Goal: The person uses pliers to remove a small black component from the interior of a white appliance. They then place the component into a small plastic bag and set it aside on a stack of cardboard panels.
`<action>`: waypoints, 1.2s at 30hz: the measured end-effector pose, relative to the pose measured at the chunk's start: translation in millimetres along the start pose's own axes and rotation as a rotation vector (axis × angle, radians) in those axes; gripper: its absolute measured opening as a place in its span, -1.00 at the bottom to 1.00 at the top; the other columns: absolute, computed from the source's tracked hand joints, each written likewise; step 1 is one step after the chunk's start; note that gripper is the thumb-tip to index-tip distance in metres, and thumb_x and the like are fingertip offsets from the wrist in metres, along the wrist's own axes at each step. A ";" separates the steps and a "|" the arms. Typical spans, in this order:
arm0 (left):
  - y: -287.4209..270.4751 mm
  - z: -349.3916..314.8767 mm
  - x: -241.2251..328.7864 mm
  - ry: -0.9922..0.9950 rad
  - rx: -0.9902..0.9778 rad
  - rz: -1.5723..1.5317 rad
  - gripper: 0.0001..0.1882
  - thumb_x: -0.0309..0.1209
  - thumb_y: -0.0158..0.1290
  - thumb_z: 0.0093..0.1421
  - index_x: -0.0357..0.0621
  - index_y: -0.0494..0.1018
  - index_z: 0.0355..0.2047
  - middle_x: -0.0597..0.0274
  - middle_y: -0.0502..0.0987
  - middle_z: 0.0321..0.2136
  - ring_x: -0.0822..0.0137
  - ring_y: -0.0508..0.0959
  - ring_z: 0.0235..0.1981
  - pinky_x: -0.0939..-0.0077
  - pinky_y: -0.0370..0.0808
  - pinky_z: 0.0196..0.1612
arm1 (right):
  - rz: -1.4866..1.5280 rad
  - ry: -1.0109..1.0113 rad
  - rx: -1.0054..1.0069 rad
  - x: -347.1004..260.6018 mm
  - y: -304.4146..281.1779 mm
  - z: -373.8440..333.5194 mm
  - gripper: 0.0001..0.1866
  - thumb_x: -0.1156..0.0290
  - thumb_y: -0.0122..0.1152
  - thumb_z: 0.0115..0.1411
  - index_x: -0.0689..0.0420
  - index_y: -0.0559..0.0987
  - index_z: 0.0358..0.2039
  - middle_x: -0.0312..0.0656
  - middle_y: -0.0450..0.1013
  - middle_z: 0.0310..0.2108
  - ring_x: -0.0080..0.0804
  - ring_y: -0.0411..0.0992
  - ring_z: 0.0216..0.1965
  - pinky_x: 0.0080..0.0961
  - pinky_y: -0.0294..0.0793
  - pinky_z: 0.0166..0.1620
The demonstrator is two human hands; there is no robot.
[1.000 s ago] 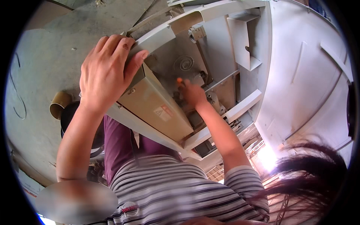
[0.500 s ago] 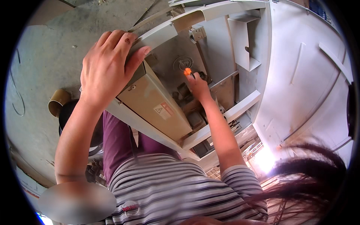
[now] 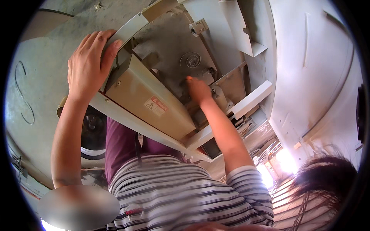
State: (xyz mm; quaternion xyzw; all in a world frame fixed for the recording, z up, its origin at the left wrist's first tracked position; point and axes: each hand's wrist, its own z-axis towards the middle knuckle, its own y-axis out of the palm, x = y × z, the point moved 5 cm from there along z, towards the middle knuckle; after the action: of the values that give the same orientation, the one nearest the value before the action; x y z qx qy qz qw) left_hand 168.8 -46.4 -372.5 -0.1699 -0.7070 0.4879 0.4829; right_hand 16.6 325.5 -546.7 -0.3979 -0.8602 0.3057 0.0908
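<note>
1. At far left, a bent thin wire lies on the grey floor.
2. A brass-coloured cylinder shows partly behind my left forearm.
3. My left grip lies over the metal frame, thumb apart from the fingers; the fingertips are hidden, so I cannot tell whether it clasps the edge.
4. Beside it inside the frame, a tan box with a red-and-white warning label slants toward me.
5. Deep within the frame, my right grip is curled around a small orange-ended item, its end poking out at the finger side; the rest is blurred and covered.
6. A thin wire spiral lies just beyond that item.
7. At far right stands a large white panel.
</note>
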 end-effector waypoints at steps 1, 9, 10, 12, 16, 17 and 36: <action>-0.2 2.9 -1.9 0.004 0.009 -0.001 -0.74 -0.26 0.00 0.33 -0.11 0.47 -0.09 0.13 0.54 -0.21 0.03 0.54 -0.18 0.31 0.48 -0.17 | -0.098 -0.022 -0.131 3.0 2.2 6.1 -0.65 0.15 -0.19 0.40 0.16 0.47 -0.21 0.00 0.50 -0.33 0.07 0.49 -0.17 -0.03 0.48 -0.19; -1.2 0.4 -1.3 -0.006 0.054 -0.019 -0.74 -0.23 0.03 0.31 -0.14 0.48 -0.13 0.15 0.54 -0.27 0.05 0.54 -0.22 0.30 0.48 -0.21 | -0.045 -0.038 0.105 -31.5 -12.1 14.3 -0.57 0.10 -0.28 0.43 0.16 0.47 -0.20 0.01 0.57 -0.40 0.11 0.54 -0.30 -0.05 0.53 -0.20; -0.2 1.3 -1.5 0.014 0.059 -0.022 -0.73 -0.22 0.03 0.31 -0.14 0.48 -0.13 0.15 0.54 -0.27 0.06 0.54 -0.23 0.30 0.48 -0.22 | -0.115 -0.075 0.051 -19.4 10.2 18.5 -0.56 0.08 -0.29 0.43 0.17 0.46 -0.22 0.01 0.57 -0.41 0.13 0.54 -0.30 -0.05 0.53 -0.21; -2.4 1.7 -1.4 0.005 0.059 -0.018 -0.73 -0.21 0.03 0.30 -0.14 0.48 -0.14 0.16 0.54 -0.28 0.07 0.54 -0.24 0.29 0.48 -0.23 | -0.082 -0.106 0.093 -31.0 -12.1 22.4 -0.53 0.05 -0.30 0.43 0.18 0.47 -0.25 0.05 0.56 -0.39 0.14 0.53 -0.28 -0.04 0.53 -0.21; -5.1 -2.7 -3.8 -0.001 0.078 -0.020 -0.71 -0.19 0.04 0.29 -0.14 0.48 -0.16 0.18 0.54 -0.29 0.08 0.54 -0.25 0.28 0.48 -0.25 | 0.091 -0.034 0.174 -76.0 -62.3 3.9 -0.50 0.02 -0.26 0.42 0.20 0.47 -0.28 0.10 0.56 -0.35 0.12 0.54 -0.24 -0.02 0.53 -0.20; -4.2 -4.2 -3.9 0.016 0.086 -0.023 -0.72 -0.19 0.04 0.29 -0.14 0.48 -0.16 0.18 0.54 -0.29 0.08 0.54 -0.25 0.28 0.48 -0.25 | 0.040 -0.014 0.100 -66.4 -43.1 1.6 -0.50 0.01 -0.26 0.42 0.19 0.47 -0.28 0.10 0.56 -0.37 0.12 0.54 -0.25 -0.02 0.53 -0.21; -5.2 -2.2 -6.8 0.012 0.099 -0.030 -0.73 -0.19 0.05 0.28 -0.11 0.49 -0.18 0.21 0.54 -0.31 0.12 0.53 -0.24 0.27 0.49 -0.25 | 0.373 0.060 0.423 -18.9 -27.6 14.6 -0.49 0.03 0.27 0.14 0.21 0.45 -0.13 0.13 0.55 -0.30 0.10 0.53 -0.23 -0.11 0.48 -0.19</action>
State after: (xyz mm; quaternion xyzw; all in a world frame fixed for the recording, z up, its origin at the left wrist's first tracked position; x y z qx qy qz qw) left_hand 175.1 -52.5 -371.4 -0.1381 -0.6816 0.5140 0.5021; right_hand 6.0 291.2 -540.2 -0.5306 -0.6861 0.4778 0.1393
